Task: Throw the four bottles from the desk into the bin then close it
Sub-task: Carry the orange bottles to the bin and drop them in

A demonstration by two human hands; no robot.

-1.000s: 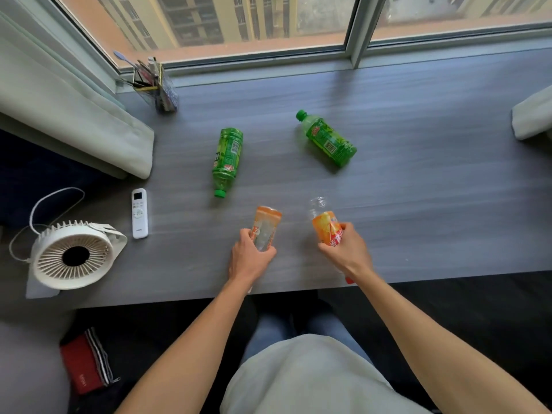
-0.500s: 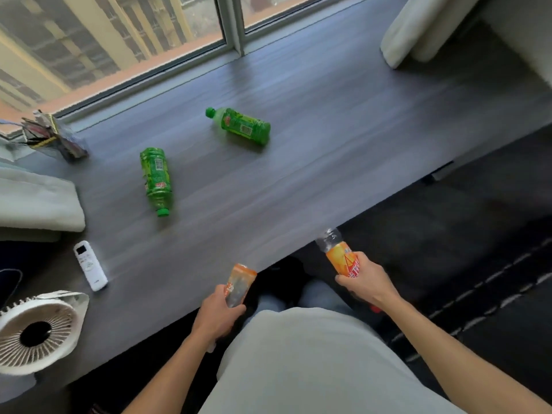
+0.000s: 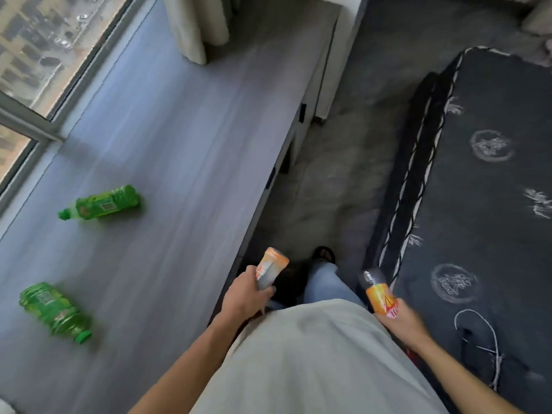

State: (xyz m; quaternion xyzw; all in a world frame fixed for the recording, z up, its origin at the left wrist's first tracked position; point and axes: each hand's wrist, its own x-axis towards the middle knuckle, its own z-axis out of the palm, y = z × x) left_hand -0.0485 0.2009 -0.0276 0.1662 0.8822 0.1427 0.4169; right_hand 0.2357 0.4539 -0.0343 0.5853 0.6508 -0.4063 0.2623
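Note:
My left hand (image 3: pixel 246 297) grips an orange-labelled bottle (image 3: pixel 270 268), held base-up just past the desk's front edge. My right hand (image 3: pixel 401 322) grips a second orange bottle (image 3: pixel 379 292) above the floor, close to a dark patterned bed. Two green bottles lie on their sides on the grey desk (image 3: pixel 167 180): one (image 3: pixel 103 203) farther back near the window, one (image 3: pixel 55 312) nearer at the left. No bin is in view.
A window runs along the desk's far left side, and a pale curtain (image 3: pixel 195 28) hangs at the desk's far end. The dark bed (image 3: pixel 490 186) fills the right. Grey carpet (image 3: pixel 337 162) lies between desk and bed. A white cable (image 3: pixel 484 339) rests on the bed.
Both hands have lifted the orange bottles off the desk and carried them past its edge. My view has swung right, away from the fan and remote, toward the bed.

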